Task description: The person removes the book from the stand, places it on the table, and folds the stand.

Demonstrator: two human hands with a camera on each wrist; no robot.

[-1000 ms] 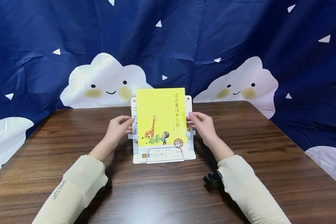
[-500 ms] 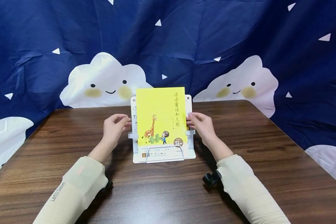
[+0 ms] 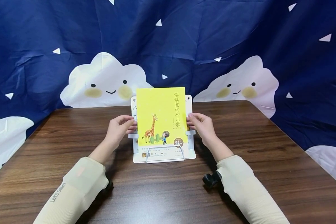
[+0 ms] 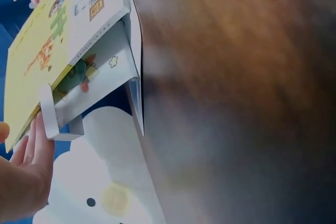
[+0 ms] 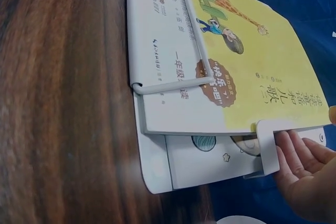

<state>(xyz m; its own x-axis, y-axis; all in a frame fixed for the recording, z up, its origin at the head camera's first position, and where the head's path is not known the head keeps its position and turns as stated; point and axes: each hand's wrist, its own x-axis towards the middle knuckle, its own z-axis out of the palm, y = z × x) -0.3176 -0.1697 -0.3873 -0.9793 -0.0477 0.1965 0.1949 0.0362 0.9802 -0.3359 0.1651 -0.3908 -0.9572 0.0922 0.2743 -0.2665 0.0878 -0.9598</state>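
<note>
Yellow book (image 3: 156, 105) may snag on the white clips (image 5: 269, 150) if left hand (image 3: 117, 128) and right hand (image 3: 203, 126) tug unevenly; nobody can tell whether their fingers (image 5: 294, 156) pinch it.

The yellow book (image 3: 161, 109) bears an orange-spotted giraffe (image 3: 151, 130).

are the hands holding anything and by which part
It cannot be told: the left hand and right hand are at opposite side edges of the yellow book, but a grip isn't clear.
</note>
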